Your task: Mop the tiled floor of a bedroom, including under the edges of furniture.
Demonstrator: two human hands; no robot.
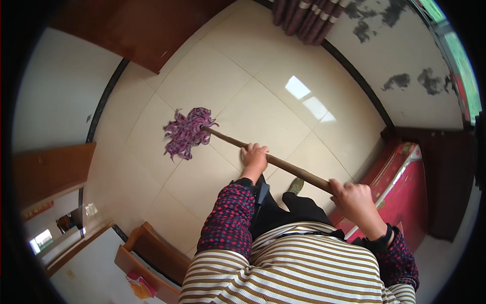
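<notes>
A mop with a long wooden handle slants across the view, from its purple strip head at the left to the handle's upper end at the right. My left hand is wrapped round the middle of the handle. Farther up, close to the end, my right hand grips it too. The strands of the mop head lie spread on the beige floor tiles. Patterned sleeve covers reach down both my forearms.
A brown wooden door or panel stands at the far left. To the right is a red box-like piece beside dark wood furniture. Purple curtains hang at the back. A wooden piece of furniture sits at the lower left.
</notes>
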